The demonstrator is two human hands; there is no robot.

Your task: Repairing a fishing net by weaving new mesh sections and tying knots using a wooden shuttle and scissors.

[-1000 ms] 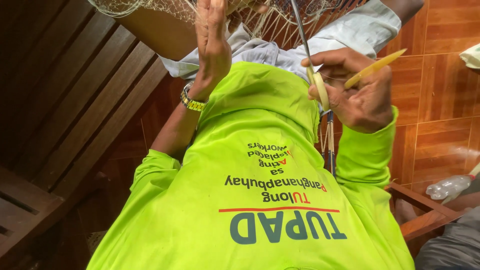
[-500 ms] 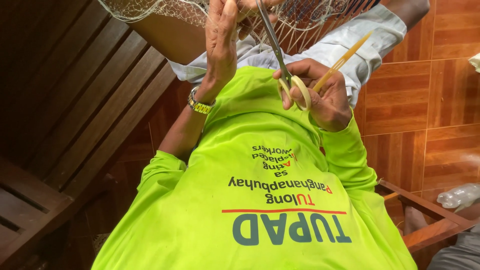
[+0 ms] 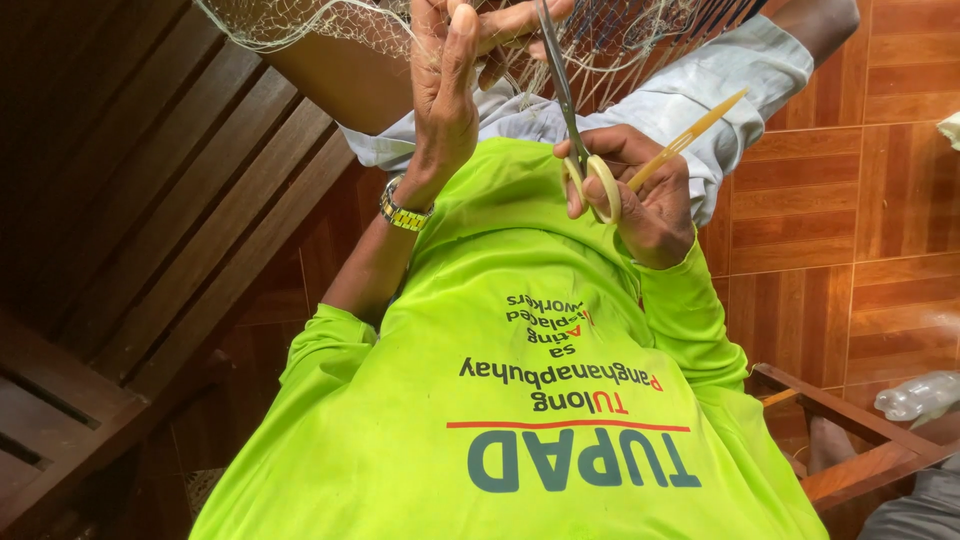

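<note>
The right hand (image 3: 640, 195) is gripping scissors (image 3: 565, 100) pointing toward eleven o'clock at the net (image 3: 600, 40), which the left hand (image 3: 450, 90) is pinching.

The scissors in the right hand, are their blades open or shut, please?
Shut, as far as shows: the scissors rise from the right hand as one narrow strip toward the net.

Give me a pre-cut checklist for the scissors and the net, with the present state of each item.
1. Right hand has fingers through the scissors handles: ok.
2. Left hand pinches the net: ok.
3. Blades pointed up into the net: ok.
4. Blade tips visible: not ok, cut off at the top edge.
5. Left fingertips clear of the blades: cannot tell.
6. Yellow netting needle secure in the right hand: ok.
</note>
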